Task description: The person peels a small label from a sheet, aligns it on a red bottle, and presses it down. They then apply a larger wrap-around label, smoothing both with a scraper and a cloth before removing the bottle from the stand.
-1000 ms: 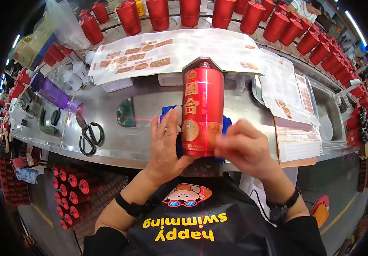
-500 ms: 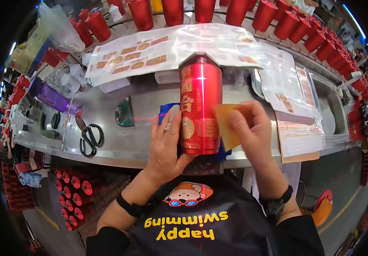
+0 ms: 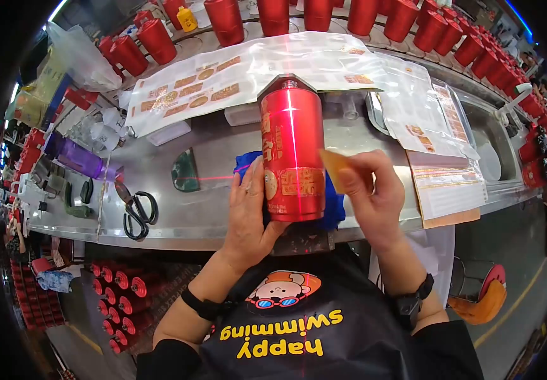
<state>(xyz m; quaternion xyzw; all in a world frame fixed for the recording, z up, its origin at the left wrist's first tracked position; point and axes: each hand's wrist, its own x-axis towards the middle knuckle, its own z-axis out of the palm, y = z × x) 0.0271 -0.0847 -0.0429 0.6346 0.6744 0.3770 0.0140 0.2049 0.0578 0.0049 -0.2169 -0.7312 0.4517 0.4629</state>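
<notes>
A glossy red bottle point(image 3: 294, 136) with gold lettering and a gold decal band lies in front of me, its base towards me. My left hand point(image 3: 246, 209) cups its left side, thumb under the base and fingers stretched along the wall. Between thumb and fingers, my right hand point(image 3: 375, 193) pinches a yellowish scraper card point(image 3: 335, 170), whose edge is right at the bottle's right side. A blue cloth point(image 3: 332, 209) shows beneath the bottle, and a dark angular support point(image 3: 276, 82) stands behind its far end.
Printed decal sheets point(image 3: 188, 82) lie across the back of the steel table point(image 3: 216, 142). Black-handled scissors point(image 3: 139, 212), a dark green scraper piece point(image 3: 185, 171) and a purple bottle point(image 3: 74, 157) are at left. More sheets point(image 3: 448, 183) and a sink point(image 3: 498, 139) are at right. Red bottles point(image 3: 273, 16) line the conveyor behind.
The red bottle has turned, carrying its gold lettering leftward. The scraper card has tilted to show a narrower face. The whole view has shifted slightly.
</notes>
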